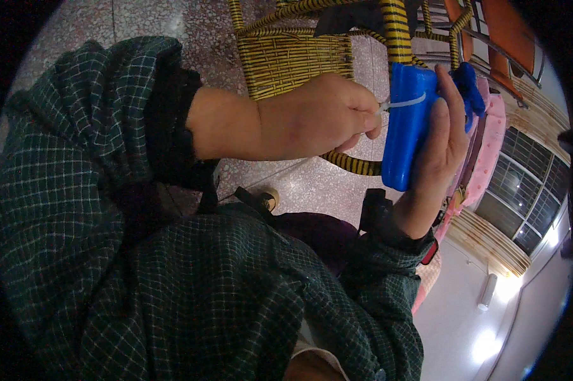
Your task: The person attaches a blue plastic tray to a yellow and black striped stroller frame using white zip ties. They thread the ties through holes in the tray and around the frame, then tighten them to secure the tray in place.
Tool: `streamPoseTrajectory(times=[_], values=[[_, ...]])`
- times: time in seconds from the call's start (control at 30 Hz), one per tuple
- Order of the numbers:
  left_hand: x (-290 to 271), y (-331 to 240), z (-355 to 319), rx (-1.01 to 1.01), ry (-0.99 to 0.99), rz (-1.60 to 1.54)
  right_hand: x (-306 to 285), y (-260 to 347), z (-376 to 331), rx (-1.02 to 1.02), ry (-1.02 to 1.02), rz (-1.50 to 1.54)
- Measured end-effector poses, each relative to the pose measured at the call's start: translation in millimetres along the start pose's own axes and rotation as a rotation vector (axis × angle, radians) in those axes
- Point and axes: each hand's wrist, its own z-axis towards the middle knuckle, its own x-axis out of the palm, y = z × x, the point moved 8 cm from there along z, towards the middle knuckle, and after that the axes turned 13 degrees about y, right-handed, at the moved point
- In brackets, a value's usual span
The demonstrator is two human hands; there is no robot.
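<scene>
One blue plastic piece, long, rounded at the corners, sits at the visible end of a striped chair bar, beyond the right edge of the woven seat; one white tie crosses its face, the end apparently pinched between closed thumb and fingers of the left hand; right hand half open, laid along the piece's right edge; work judged part-way: tie placed across, end not yet released, tightness cannot be told
</scene>
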Motion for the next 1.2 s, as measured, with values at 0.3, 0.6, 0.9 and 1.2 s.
streamPoseTrajectory(times=[0.3,0.6,0.9,1.2], values=[[-1,-14,8,0.23,-0.011,0.781,0,3,1,-0.031,-0.005,-0.059],[2,-8,12,0.292,0.032,0.852,3,-1,-2,0.023,-0.006,-0.015],[11,-10,14,0.347,0.072,1.094,3,-2,-4,0.005,-0.004,-0.027],[17,-10,21,0.455,0.101,1.2,3,4,0,-0.018,-0.001,-0.062]])
